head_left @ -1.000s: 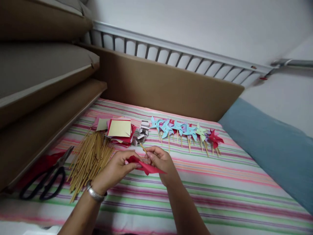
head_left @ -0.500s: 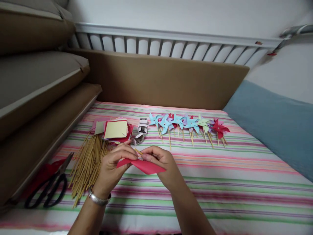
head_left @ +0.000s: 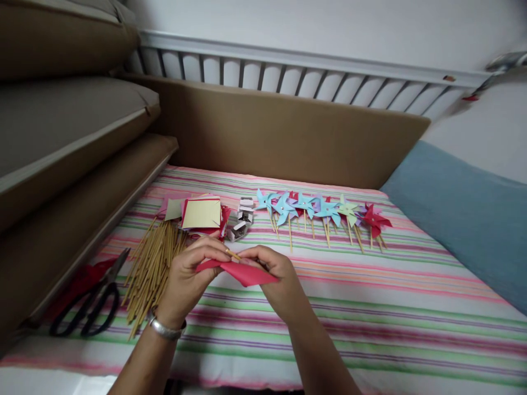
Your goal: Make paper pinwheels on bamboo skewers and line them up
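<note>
My left hand [head_left: 189, 277] is closed on a red paper pinwheel [head_left: 247, 273], pinching its left part between thumb and fingers. My right hand [head_left: 274, 277] comes in from the other side, fingers curled and closed around a thin wooden stick [head_left: 233, 254]. A short end of that stick shows between the two hands, just above the red paper. The fingertips hide the spot where stick and paper meet. Beside my left hand lies a heap of wooden sticks [head_left: 154, 269]. Beyond it is a stack of coloured paper squares [head_left: 201, 213], a cream one on top.
Small open boxes [head_left: 239, 230] with tiny metal pieces stand right of the paper. Several pinwheels on sticks [head_left: 327, 210] lie in a row farther right. Black-handled scissors [head_left: 93, 304] rest at the left by red material [head_left: 78, 288]. Large cushions [head_left: 82, 181] are piled along the left side.
The view has shifted slightly, so the surroundings sit a little farther right. Both hands keep their hold, and the red paper is tilted a bit differently.
</note>
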`<state>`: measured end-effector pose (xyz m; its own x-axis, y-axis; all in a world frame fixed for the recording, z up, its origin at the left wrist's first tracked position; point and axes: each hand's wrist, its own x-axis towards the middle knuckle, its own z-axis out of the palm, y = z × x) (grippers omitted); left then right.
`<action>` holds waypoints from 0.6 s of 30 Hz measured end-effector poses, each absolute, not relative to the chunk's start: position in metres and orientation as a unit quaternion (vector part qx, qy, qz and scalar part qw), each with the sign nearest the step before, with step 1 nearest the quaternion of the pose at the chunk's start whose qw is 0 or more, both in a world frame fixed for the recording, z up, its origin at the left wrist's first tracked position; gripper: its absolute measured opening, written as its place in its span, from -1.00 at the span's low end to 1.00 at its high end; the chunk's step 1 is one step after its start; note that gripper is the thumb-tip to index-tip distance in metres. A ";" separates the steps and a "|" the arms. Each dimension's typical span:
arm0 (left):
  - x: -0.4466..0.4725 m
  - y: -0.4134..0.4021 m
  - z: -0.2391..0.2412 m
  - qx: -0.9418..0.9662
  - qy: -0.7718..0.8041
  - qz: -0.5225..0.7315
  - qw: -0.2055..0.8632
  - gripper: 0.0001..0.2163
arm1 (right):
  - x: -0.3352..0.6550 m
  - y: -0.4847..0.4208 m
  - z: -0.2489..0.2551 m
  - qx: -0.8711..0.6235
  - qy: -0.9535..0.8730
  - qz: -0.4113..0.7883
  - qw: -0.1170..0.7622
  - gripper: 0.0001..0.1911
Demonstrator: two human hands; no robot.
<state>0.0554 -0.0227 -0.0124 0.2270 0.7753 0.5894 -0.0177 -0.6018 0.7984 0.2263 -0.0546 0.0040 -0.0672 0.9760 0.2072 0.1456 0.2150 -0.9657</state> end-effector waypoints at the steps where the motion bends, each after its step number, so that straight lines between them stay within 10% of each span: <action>1: 0.055 -0.023 -0.013 0.697 0.273 0.560 0.355 -0.89 | 0.226 -0.055 0.003 -0.467 -0.599 0.417 0.498 -0.86; 18: 0.058 -0.023 -0.016 0.689 0.292 0.553 0.367 -0.92 | 0.227 -0.055 0.006 -0.475 -0.620 0.380 0.495 -0.84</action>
